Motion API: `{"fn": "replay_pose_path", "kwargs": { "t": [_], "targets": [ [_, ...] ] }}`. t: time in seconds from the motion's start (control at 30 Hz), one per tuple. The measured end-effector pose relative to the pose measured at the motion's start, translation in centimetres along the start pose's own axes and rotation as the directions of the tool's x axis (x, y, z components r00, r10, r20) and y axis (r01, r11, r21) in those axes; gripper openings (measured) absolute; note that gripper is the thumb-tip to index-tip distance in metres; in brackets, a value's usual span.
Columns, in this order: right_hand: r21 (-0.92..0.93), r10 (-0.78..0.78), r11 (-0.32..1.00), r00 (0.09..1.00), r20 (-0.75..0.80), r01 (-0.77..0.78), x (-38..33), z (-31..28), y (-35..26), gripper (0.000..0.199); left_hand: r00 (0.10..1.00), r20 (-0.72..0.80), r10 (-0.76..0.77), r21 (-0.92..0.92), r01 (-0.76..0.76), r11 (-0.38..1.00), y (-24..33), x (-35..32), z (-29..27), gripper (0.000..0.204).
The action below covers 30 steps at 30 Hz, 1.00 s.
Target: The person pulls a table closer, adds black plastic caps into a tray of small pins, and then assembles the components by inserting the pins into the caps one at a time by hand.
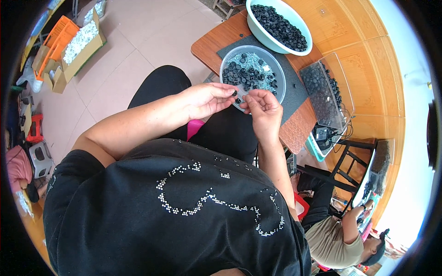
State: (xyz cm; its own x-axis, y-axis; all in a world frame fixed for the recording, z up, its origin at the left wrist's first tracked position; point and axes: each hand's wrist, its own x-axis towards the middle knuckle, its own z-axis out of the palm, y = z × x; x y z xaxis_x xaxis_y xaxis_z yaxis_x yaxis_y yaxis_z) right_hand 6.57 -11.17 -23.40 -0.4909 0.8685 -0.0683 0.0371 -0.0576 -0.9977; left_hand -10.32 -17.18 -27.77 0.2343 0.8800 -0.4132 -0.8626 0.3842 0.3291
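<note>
My left hand (212,100) pinches a small round black cap (235,93) between thumb and fingertips. Close beside it on the right, my right hand (264,109) has its thumb and index finger pressed together; whatever they may hold is too small to name. Both hands are over the near rim of a round clear plastic tub (282,73). Inside that tub lie many black caps (240,74) and a scatter of thin, pale bluish slivers (252,60). The tub rests on a dark mat (292,73) on a brown wooden table (216,40).
A pale green basin (254,24) heaped with black caps stands at the table's far side. To the right is a clear box (329,92) of caps. Black stools (348,172) and a seated co-worker (338,239) are at lower right. Cartons (82,55) sit on the floor, left.
</note>
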Motion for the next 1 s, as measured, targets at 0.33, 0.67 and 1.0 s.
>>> {"fn": "replay_pose_path", "kwargs": {
  "t": [0.33, 0.67, 1.0],
  "targets": [
    [-0.213, -0.215, 0.954, 0.976, 0.009, 0.212, -0.6, -0.3, 1.3, 0.002, 1.000, -0.002, 0.004, 0.026, -0.004, 1.000, -0.8, -0.5, 1.3, 0.021],
    [-0.578, -0.410, 0.720, 0.908, 0.092, 0.384, -1.2, 0.5, -0.7, 0.003, 0.997, -0.074, 0.020, 0.100, -0.013, 0.995, -0.9, -0.9, 2.3, 0.019],
    [-0.344, -0.381, 0.865, 0.925, 0.022, 0.364, -0.6, 0.2, 1.1, 0.007, 1.000, 0.014, 0.007, 0.026, -0.008, 1.000, -1.4, -0.5, 1.1, 0.019]
  ]
}}
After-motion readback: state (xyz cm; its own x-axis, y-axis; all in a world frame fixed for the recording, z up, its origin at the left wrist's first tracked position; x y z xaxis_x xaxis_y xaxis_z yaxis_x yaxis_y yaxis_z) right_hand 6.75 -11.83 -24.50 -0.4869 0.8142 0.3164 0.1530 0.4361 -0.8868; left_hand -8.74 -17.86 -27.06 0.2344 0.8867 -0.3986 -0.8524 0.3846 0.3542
